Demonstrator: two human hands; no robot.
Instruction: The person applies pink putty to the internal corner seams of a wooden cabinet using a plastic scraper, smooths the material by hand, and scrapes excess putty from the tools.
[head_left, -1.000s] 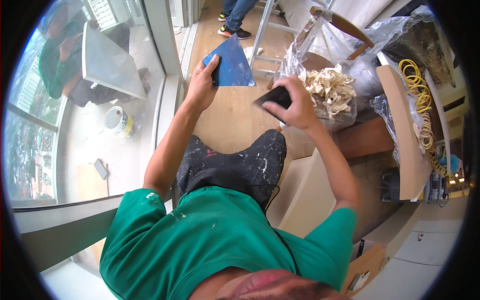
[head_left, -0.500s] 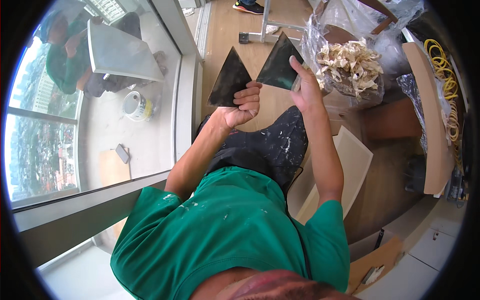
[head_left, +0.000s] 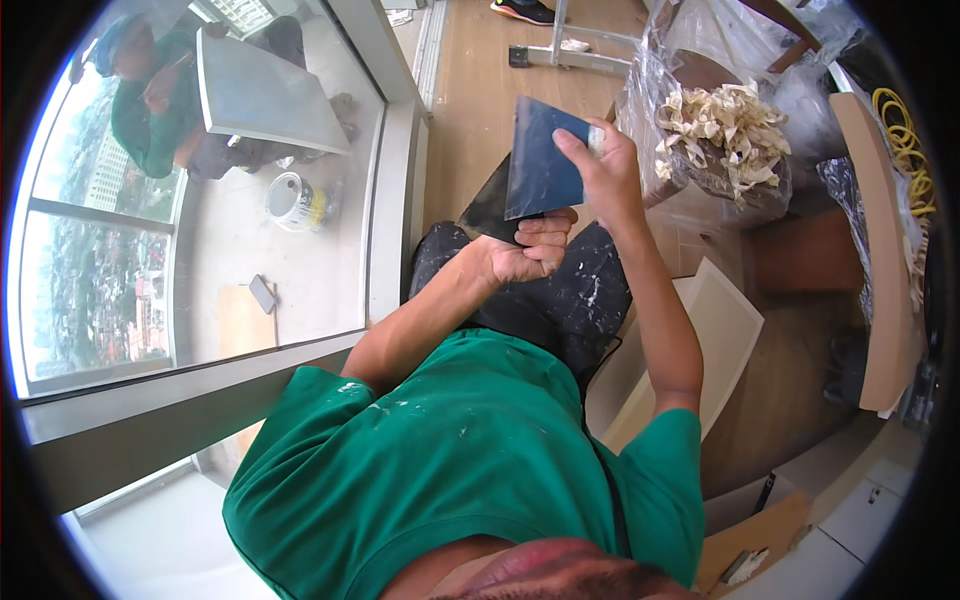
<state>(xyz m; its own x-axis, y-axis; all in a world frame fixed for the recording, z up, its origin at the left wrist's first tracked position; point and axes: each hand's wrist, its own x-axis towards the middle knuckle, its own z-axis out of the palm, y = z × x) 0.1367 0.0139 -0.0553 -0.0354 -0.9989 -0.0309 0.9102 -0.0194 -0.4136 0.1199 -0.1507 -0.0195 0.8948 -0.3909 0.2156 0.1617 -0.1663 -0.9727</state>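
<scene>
My right hand (head_left: 612, 172) is closed round the handle end of a broad putty knife (head_left: 540, 165), the thumb lying on its flat blade, which shines blue-grey. Lower and to the left, my left hand (head_left: 530, 250) has its fingers wrapped round a second putty knife (head_left: 483, 207) with a dark blade. The right knife's blade overlaps the left one and hides part of it; whether they touch I cannot tell. Both handles are mostly hidden by my fingers. The knives are held above my paint-spotted dark trousers (head_left: 590, 285).
A plastic-wrapped heap of crumpled masking tape (head_left: 725, 135) stands at the right. Left is a glass pane with a metal frame (head_left: 398, 200), a bucket (head_left: 297, 203) beyond it. A ladder foot (head_left: 520, 56) and a shoe (head_left: 522, 11) are ahead. Pale panels (head_left: 715, 330) lean on my right.
The right putty knife has turned and swung left over the left one, its blade going from near black to blue-grey. My left hand has moved right and slightly nearer to me.
</scene>
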